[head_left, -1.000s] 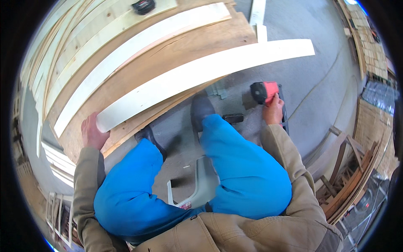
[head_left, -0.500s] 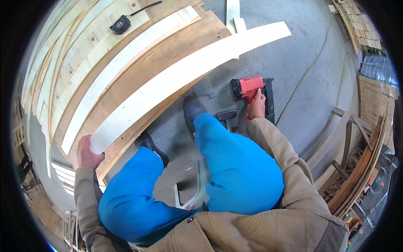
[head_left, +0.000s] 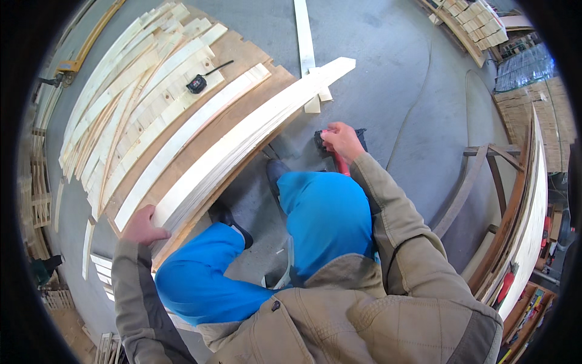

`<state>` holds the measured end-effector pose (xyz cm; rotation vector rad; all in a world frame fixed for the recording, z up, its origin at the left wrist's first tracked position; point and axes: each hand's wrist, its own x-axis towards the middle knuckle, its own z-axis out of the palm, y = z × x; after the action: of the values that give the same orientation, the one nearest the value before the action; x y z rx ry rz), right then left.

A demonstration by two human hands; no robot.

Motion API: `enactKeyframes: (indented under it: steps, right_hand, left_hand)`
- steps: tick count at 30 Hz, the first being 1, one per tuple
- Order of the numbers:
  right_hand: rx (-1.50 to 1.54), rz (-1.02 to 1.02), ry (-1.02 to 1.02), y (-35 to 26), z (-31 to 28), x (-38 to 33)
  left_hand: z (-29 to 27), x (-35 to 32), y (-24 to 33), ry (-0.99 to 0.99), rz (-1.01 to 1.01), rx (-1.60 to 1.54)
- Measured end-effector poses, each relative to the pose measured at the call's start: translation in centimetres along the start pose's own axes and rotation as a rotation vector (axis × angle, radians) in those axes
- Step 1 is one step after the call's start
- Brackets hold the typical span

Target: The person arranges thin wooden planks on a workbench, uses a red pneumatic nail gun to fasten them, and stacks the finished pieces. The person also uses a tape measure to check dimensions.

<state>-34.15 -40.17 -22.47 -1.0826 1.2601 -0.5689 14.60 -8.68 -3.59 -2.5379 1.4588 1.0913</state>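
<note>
A stack of long, pale curved wooden boards point(head_left: 233, 136) lies slantwise across the plywood sheet point(head_left: 171, 144), its far end reaching past the sheet. At the near end, my left hand point(head_left: 143, 228) is cupped round the boards, thumb apart from the fingers. My right hand point(head_left: 344, 143) is over a red and black nail gun point(head_left: 341, 164), fingers loosely curled and apparently off the handle. That hand hides most of the gun's body; black parts show on either side.
Another curved board point(head_left: 188, 148) and a tape measure point(head_left: 197, 84) lie beyond the stack, with many more boards at the far left. Flat strips point(head_left: 305, 54) lie on the floor past the far end. A wooden frame point(head_left: 470, 182) stands to the right.
My right hand has shifted left and up off the gun's handle, and the gun looks lower. My view has swung right. Several boards now show as an even stack beneath the top one.
</note>
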Motion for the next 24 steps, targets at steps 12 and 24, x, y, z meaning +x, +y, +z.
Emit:
enactKeyframes:
  steps: [12,24]
  right_hand:
    - [-0.278,-0.467,-0.092,-14.5,6.2,-13.0]
    - [0.029,0.092,0.077,-3.0,14.7,-14.7]
  left_hand:
    - [8.3,-6.2,2.5,-0.516,-0.176,-1.005]
    - [16.5,-8.7,5.4,-0.561,-0.109,-1.006]
